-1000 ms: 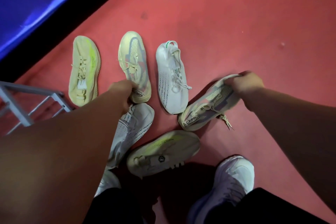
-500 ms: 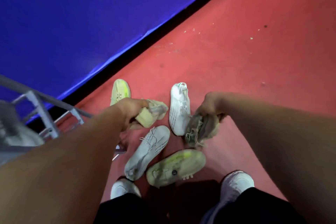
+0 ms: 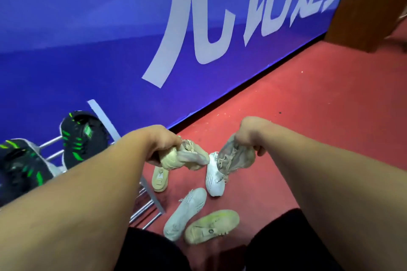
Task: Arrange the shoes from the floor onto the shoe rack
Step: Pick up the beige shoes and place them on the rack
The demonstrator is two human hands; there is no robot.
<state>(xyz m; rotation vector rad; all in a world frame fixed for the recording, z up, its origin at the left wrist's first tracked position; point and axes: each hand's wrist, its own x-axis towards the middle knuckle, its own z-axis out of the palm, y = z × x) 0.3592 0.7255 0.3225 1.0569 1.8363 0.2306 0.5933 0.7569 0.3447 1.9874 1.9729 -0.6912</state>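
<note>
blue banner (image 3: 66,50) with big white characters fills the top and left and meets the red floor (image 3: 319,116) along a dark strip. a brown wooden block (image 3: 365,6) stands in the far right corner. the metal rack (image 3: 152,193) sits at the left against the banner, and black shoes (image 3: 81,138) with green stripes rest on its upper bars. four shoes lie on the floor just beside the rack's end: a lime shoe (image 3: 211,225) on its side nearest the person, a white shoe (image 3: 187,211) touching it, a second white shoe (image 3: 214,181) beyond, and a tan shoe (image 3: 160,179) by the rack's leg. above them, off the floor, the left hand (image 3: 163,142) grips a beige shoe (image 3: 187,158), fingers curled round one end. the right hand (image 3: 251,133) grips a grey shoe (image 3: 236,157), which hangs below the fist over the second white shoe. the two held shoes are close together between the hands; whether they touch i cannot tell.
</note>
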